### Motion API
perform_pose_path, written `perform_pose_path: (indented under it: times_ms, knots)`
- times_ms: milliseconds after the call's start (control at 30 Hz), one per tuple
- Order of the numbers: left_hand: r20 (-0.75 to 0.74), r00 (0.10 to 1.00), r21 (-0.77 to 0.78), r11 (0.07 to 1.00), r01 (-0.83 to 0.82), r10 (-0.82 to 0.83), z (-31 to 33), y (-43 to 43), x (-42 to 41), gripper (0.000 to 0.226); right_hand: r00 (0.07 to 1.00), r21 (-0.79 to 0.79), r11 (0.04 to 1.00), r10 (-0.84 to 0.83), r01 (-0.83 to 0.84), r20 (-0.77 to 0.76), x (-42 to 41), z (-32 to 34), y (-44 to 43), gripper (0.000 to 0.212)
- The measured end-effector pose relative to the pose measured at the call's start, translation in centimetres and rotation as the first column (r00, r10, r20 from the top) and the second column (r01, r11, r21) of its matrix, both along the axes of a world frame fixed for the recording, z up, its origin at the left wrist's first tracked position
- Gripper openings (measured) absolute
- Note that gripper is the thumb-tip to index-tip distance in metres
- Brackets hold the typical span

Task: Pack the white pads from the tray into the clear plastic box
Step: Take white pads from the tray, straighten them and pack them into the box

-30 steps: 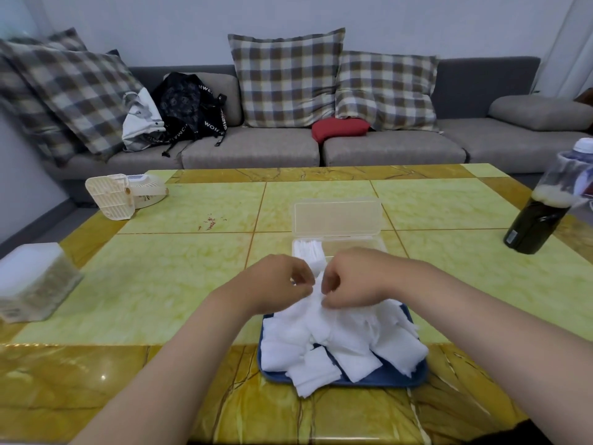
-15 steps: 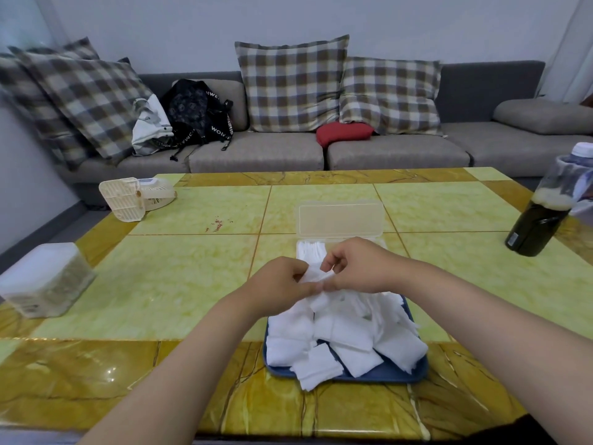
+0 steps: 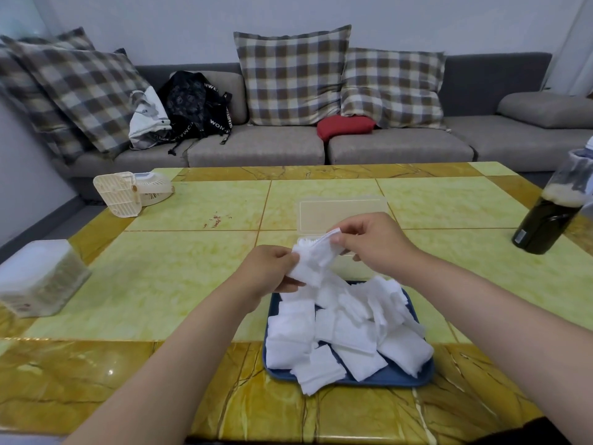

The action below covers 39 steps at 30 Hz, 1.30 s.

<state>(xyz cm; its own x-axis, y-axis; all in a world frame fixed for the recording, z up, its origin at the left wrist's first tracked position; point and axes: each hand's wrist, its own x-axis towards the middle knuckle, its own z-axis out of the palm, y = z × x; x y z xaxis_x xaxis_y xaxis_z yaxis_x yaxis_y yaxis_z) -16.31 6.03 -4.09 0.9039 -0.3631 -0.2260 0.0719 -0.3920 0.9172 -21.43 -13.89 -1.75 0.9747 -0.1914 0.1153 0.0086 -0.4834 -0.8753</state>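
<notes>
Nearest me on the table, the blue tray holds a heap of white pads, one hanging over its front rim. Above the heap my left hand and right hand both pinch a small stack of pads — fingers curled on its two ends. Just behind them sits the clear plastic box; a dark bottle stands far right.

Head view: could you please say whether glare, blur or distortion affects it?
Head view: wide-angle stretch skews the bottle at the right edge; head view: a small glare spot on the table, near left; head view: the pads bleach to near-plain white.
</notes>
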Motion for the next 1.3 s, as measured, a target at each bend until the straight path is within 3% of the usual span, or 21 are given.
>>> perform_pose_path:
  times_ms: [100, 200, 267, 467, 700, 833, 933, 1033, 1133, 1300]
  knots:
    - [0.124, 0.988, 0.155, 0.985, 0.076, -0.095, 0.3, 0.8, 0.6, 0.029, 0.986, -0.168, 0.972, 0.159, -0.164, -0.044, -0.4, 1.4, -0.3, 0.027]
    - [0.097, 0.972, 0.17, 0.966, 0.197, -0.215, 0.9, 0.8, 0.2, 0.02, 0.939, -0.276, 0.899, 0.306, -0.338, -0.156, -0.8, 1.7, 0.7, 0.026]
    - [0.087, 0.965, 0.144, 0.962, 0.233, -0.247, 0.9, 0.5, -0.1, 0.018, 0.925, -0.286, 0.88, 0.35, -0.379, -0.149, -0.8, 1.2, 1.6, 0.025]
    - [-0.084, 0.977, -0.058, 0.98, 0.19, -0.194, 1.1, 0.4, -0.2, 0.022, 0.953, -0.135, 0.945, 0.287, -0.298, -0.095, 0.0, 0.1, 2.6, 0.041]
    - [-0.223, 0.945, -0.224, 0.956, 0.19, -0.24, 1.4, 0.8, 0.6, 0.033, 0.986, -0.088, 0.983, 0.159, -0.163, -0.059, 0.7, -0.5, 2.6, 0.035]
    - [-0.144, 0.946, -0.147, 0.951, 0.271, -0.292, 1.3, 1.1, 0.8, 0.024, 0.994, -0.173, 0.979, 0.1, -0.106, -0.048, 0.8, -0.8, 2.5, 0.041]
    - [-0.104, 0.958, -0.124, 0.959, 0.255, -0.268, 1.2, 1.3, 1.1, 0.029, 0.983, -0.057, 0.996, 0.058, -0.069, -0.174, 0.8, -0.5, 2.3, 0.027]
    - [-0.079, 0.974, -0.115, 0.973, 0.201, -0.21, 1.1, 1.3, 1.4, 0.038, 0.933, 0.09, 0.989, 0.141, -0.117, -0.331, 0.5, -0.3, 1.9, 0.02]
    - [-0.102, 0.991, -0.16, 0.985, 0.071, -0.088, 0.7, 1.0, 1.3, 0.03, 0.928, 0.206, 0.976, 0.137, -0.068, -0.346, 0.3, -0.5, 1.6, 0.013]
    - [-0.281, 0.959, -0.25, 0.964, -0.087, 0.013, -0.3, 0.5, 0.4, 0.02, 0.936, 0.35, 0.937, 0.112, 0.013, -0.334, 0.3, -0.5, 2.1, 0.007]
